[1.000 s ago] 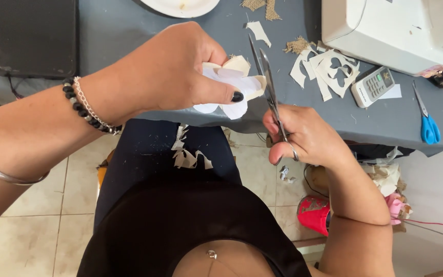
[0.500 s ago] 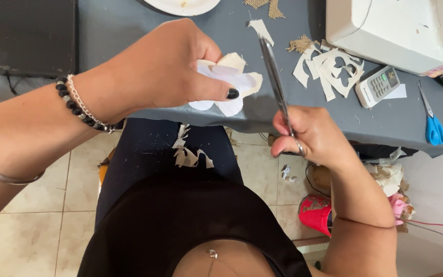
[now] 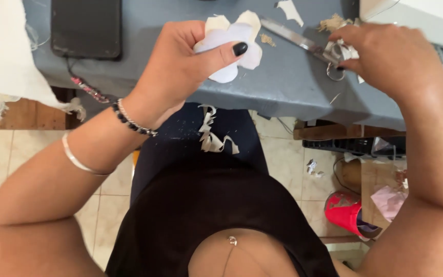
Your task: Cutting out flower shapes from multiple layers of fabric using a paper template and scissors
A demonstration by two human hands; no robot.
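Observation:
My left hand (image 3: 183, 66) pinches a white, flower-shaped cut-out (image 3: 232, 43) with cream fabric layers behind it, held just above the front edge of the grey table (image 3: 288, 87). My right hand (image 3: 390, 59) rests on the table to the right, its fingers on the handles of long metal scissors (image 3: 296, 37). The blades lie flat on the table and point left toward the cut-out. A few white scraps sit under my right fingers.
A black tablet (image 3: 85, 28) lies at the table's back left, with white cloth (image 3: 1, 51) beside it. Paper trimmings (image 3: 214, 136) rest on my lap. A white machine (image 3: 416, 18) stands at the back right. A red container (image 3: 344, 213) sits on the floor.
My right hand has moved from the table's front edge up onto the table, and the scissors now lie flat there. My left hand still holds the cut-out. The view has shifted.

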